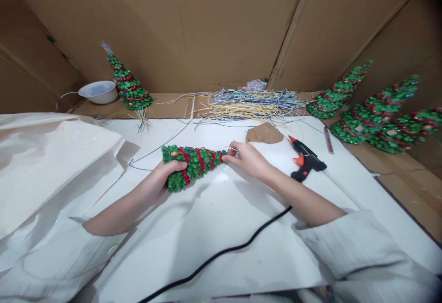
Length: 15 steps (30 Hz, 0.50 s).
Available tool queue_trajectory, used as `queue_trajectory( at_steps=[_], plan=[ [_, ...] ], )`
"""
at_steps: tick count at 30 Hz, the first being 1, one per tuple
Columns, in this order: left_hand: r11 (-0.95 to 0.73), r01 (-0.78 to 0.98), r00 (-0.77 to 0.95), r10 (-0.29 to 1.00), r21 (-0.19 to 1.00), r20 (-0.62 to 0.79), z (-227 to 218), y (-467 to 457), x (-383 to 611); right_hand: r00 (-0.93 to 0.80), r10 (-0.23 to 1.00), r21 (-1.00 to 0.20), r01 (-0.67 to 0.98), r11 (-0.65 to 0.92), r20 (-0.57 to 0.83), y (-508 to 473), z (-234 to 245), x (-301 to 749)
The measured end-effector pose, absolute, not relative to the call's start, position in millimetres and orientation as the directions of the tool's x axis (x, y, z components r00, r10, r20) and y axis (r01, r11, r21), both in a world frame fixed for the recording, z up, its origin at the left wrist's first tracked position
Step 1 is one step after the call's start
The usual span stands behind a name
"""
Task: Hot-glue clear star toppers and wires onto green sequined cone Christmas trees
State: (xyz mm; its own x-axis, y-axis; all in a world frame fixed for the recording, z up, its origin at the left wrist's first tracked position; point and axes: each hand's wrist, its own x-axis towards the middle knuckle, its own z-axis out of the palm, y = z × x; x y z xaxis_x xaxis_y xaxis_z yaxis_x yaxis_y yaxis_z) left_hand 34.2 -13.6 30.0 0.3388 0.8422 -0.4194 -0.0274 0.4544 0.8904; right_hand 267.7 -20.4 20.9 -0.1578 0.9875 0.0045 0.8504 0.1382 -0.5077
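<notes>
A miniature Christmas tree (198, 162), green with red garland and small baubles, lies on its side above the table. My left hand (164, 176) is closed round its wide base, thumb on the near branches. At the narrow tip, my right hand (243, 158) pinches a small whitish piece (230, 148); the fingers hide most of it, so its kind is unclear. Right of that hand, a black hot glue gun (307, 158) with an orange nozzle and trigger lies on its side. A brown, flat, irregular piece (264, 133) rests just beyond the right hand.
Bundled thin wires (255, 105) lie along the back edge. A finished-looking tree with a clear star (129, 84) stands back left beside a white bowl (100, 92). Several trees (369, 114) stand at right. White sheeting (51, 165) covers the left; a black cord (221, 252) crosses the front.
</notes>
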Motion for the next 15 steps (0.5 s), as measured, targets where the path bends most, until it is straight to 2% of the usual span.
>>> queue_trajectory(
  at_steps=[4, 8, 15],
  plan=[
    [0.452, -0.017, 0.327, 0.846, 0.892, -0.422, 31, -15, 35, -0.239, 0.969, -0.553, 0.816, 0.170, -0.056, -15, 23, 276],
    [0.457, -0.034, 0.334, 0.843, 0.889, -0.421, 33, -15, 35, -0.188, 0.979, -0.487, 0.864, 0.129, -0.075, -13, 22, 281],
    [0.465, -0.045, 0.329, 0.842, 0.884, -0.426, 34, -14, 36, -0.203, 0.979, -0.399, 0.898, 0.185, -0.004, -20, 28, 273]
  ],
)
